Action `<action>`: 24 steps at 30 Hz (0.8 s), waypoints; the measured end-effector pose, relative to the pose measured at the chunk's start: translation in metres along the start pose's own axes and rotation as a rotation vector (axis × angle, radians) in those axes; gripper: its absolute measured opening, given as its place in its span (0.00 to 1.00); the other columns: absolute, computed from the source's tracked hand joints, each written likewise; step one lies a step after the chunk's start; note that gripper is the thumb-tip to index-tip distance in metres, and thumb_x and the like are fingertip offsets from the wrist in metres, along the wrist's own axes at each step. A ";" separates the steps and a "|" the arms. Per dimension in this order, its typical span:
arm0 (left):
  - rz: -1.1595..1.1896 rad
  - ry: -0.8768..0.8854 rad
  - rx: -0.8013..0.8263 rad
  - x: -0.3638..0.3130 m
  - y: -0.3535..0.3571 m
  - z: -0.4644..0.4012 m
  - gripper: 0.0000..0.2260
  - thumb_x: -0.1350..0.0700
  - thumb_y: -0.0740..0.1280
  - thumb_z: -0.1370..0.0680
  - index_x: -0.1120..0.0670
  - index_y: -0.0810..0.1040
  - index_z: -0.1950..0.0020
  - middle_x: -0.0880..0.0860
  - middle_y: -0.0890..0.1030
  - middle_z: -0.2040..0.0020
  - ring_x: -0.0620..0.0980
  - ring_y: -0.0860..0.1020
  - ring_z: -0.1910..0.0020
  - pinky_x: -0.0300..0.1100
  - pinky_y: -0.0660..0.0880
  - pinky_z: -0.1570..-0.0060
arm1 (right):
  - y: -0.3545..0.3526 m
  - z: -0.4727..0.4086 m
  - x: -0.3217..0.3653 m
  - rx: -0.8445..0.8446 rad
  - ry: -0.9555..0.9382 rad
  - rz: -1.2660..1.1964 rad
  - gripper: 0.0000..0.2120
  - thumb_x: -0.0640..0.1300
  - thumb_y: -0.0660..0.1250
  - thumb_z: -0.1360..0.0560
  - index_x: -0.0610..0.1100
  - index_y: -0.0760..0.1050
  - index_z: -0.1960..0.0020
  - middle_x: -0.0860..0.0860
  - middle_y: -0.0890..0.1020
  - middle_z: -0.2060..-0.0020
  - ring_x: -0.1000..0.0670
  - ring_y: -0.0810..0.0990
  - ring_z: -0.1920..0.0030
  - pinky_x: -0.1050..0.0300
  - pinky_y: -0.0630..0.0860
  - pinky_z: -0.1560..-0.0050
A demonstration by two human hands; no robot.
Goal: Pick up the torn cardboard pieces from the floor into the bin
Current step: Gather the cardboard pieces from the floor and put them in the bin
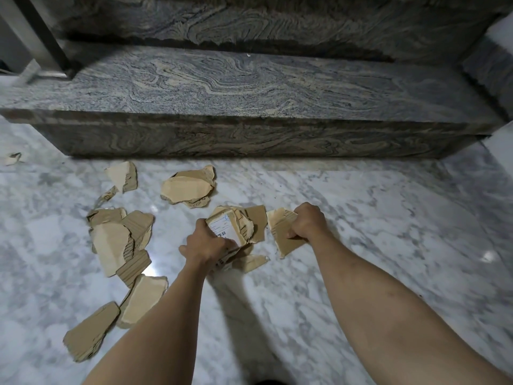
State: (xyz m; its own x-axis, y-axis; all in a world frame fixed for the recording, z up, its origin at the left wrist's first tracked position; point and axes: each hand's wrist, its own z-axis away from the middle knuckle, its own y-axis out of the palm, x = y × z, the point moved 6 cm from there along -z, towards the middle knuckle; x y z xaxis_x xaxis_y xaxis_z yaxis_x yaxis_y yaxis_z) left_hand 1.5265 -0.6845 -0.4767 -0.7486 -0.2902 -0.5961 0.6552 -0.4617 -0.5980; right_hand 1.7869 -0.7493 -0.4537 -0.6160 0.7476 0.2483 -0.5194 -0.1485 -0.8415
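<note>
Torn brown cardboard pieces lie scattered on the white marble floor. My left hand (pixel 206 243) grips a stack of cardboard pieces (pixel 233 226) whose top piece bears a white barcode label. My right hand (pixel 308 220) is closed on a single flat cardboard piece (pixel 281 232) just to the right of the stack. More pieces lie to the left: a pile (pixel 119 240), two pieces nearer me (pixel 144 298) (pixel 88 332), a pair farther off (pixel 188 187) and a small one (pixel 122 176). No bin is in view.
A dark granite step (pixel 249 87) runs across the scene right behind the pieces, with a second riser above. A small cardboard scrap (pixel 12 158) lies at the far left. A metal post (pixel 41 37) stands at the top left.
</note>
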 end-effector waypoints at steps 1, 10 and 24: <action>-0.017 0.002 -0.010 -0.001 0.001 0.001 0.34 0.45 0.77 0.38 0.50 0.67 0.36 0.55 0.81 0.44 0.60 0.74 0.40 0.55 0.64 0.36 | 0.000 0.000 -0.002 -0.005 0.014 -0.024 0.14 0.40 0.81 0.37 0.40 0.79 0.55 0.43 0.84 0.50 0.44 0.82 0.47 0.60 0.70 0.60; -0.210 -0.010 -0.098 0.000 0.006 0.000 0.36 0.43 0.78 0.36 0.54 0.68 0.33 0.57 0.74 0.39 0.61 0.72 0.37 0.55 0.66 0.37 | -0.021 -0.018 -0.009 0.199 0.014 -0.241 0.21 0.39 0.82 0.37 0.39 0.83 0.45 0.45 0.85 0.49 0.45 0.83 0.48 0.58 0.76 0.51; -0.355 0.259 0.100 -0.033 0.019 -0.026 0.48 0.47 0.76 0.31 0.49 0.50 0.20 0.51 0.65 0.25 0.57 0.65 0.28 0.58 0.59 0.34 | 0.023 -0.002 0.077 0.313 -0.220 -0.046 0.44 0.40 0.81 0.34 0.42 0.64 0.24 0.44 0.70 0.27 0.42 0.70 0.30 0.52 0.72 0.35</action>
State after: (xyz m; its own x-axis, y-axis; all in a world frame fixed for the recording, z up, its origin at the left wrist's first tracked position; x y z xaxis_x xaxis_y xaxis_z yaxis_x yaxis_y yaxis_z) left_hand 1.5661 -0.6624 -0.4823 -0.8668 0.1147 -0.4852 0.3393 -0.5773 -0.7427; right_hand 1.7292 -0.6937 -0.4548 -0.6823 0.6064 0.4083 -0.6845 -0.3336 -0.6482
